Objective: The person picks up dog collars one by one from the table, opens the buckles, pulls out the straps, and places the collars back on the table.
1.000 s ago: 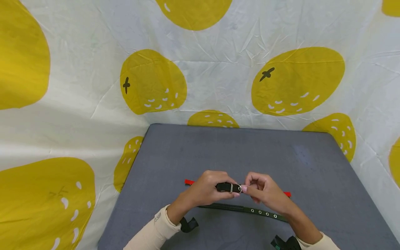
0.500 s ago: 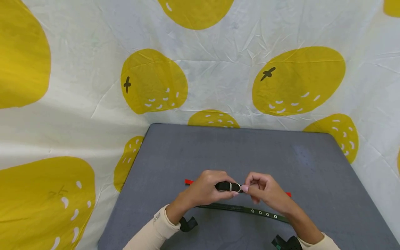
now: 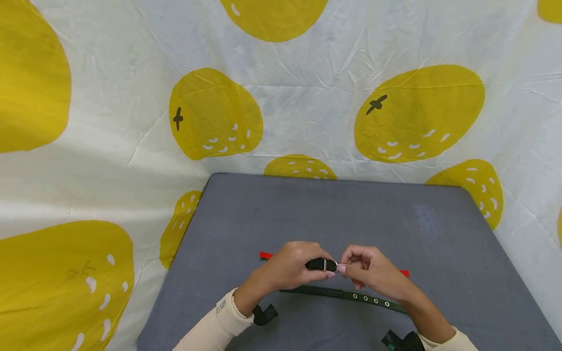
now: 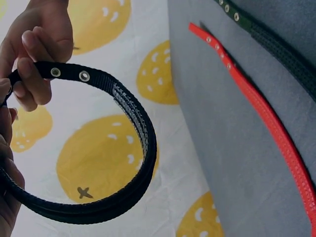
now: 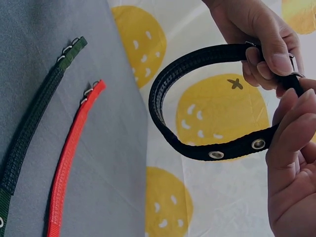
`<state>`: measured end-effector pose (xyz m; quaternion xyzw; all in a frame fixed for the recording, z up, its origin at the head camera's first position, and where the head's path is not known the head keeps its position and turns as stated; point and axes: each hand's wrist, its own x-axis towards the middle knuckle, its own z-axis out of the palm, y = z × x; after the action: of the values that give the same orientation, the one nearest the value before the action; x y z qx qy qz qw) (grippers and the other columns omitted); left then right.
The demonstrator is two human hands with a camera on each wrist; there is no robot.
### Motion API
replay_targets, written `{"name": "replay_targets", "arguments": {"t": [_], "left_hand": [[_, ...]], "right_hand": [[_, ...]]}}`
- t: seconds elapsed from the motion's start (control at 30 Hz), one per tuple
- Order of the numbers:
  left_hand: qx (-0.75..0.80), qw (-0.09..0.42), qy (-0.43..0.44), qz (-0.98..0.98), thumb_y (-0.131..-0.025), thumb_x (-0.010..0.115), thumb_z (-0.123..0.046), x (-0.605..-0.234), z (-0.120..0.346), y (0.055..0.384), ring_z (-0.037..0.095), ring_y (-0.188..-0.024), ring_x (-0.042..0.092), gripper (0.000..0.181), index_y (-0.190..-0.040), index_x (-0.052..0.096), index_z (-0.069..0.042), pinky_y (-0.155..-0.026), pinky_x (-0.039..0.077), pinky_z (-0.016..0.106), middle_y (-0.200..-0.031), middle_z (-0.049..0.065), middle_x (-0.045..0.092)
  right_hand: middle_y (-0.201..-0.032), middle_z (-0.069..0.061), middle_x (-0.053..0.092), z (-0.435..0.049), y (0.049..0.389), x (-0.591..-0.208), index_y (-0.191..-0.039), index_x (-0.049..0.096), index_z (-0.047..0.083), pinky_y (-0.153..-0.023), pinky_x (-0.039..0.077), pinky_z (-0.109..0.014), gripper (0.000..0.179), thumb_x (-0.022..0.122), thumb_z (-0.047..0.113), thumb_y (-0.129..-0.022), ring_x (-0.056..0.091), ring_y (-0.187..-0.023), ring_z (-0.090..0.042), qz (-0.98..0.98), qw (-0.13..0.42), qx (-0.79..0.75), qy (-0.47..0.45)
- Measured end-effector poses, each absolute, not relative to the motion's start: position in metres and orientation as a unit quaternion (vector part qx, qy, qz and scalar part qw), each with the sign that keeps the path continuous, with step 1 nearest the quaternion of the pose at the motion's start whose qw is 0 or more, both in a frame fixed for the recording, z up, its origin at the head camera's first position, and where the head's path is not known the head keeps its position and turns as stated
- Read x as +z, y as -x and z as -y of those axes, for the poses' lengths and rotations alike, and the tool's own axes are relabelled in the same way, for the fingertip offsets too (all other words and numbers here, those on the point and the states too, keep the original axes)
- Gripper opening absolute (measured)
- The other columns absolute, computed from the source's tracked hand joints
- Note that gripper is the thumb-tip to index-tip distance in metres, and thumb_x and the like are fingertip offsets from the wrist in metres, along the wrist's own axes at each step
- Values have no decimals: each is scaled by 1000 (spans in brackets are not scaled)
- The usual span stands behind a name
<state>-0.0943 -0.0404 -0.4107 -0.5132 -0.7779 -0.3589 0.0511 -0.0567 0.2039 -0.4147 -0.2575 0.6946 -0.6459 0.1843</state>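
Observation:
A black collar point(image 3: 315, 264) with a metal buckle and ring is held up above the table, bent into a loop. My left hand point(image 3: 293, 265) grips its buckle end, thumb below and fingers above. At the ring, my right hand point(image 3: 371, 270) pinches the strap's other end between thumb and fingers. The right wrist view shows the loop of the collar point(image 5: 163, 98), with metal eyelets along the strap near my right hand point(image 5: 296, 158). Fingertips hide how the strap end sits at the buckle.
On the grey table point(image 3: 316, 214) lie a green collar point(image 3: 325, 291) with eyelets and a red collar point(image 4: 261, 108), the latter mostly behind my hands in the head view. A white cloth point(image 3: 307, 117) printed with yellow fruit hangs behind and along the sides.
Both hands have sunk very slightly with the black collar, and my right fingers have come a little closer to the left hand. The collars on the table have not moved.

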Motion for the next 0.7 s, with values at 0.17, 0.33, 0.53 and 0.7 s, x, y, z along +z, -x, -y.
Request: {"name": "replay_targets", "arguments": {"t": [0.17,0.33,0.53,0.7], "left_hand": [[-327,82,516,788,-84,83,-31,-410,40,93,-1,-67,52,26,-102,76,-14,-67,39,8,-87,-7,70],[-327,96,509,790,-82,84,-30,-412,41,92,-2,-63,46,25,-100,76,-15,-65,37,8,-83,-8,69],[-343,101,510,782,-85,82,-26,-413,42,91,-1,-64,48,23,-103,75,-13,-66,38,8,-85,-6,70],[-356,99,507,779,-87,81,-24,-413,43,91,0,-66,49,23,-105,74,-12,-66,38,7,-87,-5,69]], "right_hand": [[-60,-16,43,-204,56,-414,-88,55,-2,-43,42,-33,12,51,-4,-100,45,-47,-19,-689,183,-647,271],[-60,-18,43,-205,55,-414,-84,52,2,-40,37,-33,17,50,-5,-99,41,-46,-13,-689,191,-650,258],[-66,-23,47,-208,58,-416,-85,50,-4,-38,38,-34,16,44,-8,-99,37,-44,-30,-661,201,-662,289],[-63,-20,45,-210,60,-419,-85,52,0,-43,42,-35,19,47,-4,-102,40,-46,-30,-679,199,-646,288]]}}
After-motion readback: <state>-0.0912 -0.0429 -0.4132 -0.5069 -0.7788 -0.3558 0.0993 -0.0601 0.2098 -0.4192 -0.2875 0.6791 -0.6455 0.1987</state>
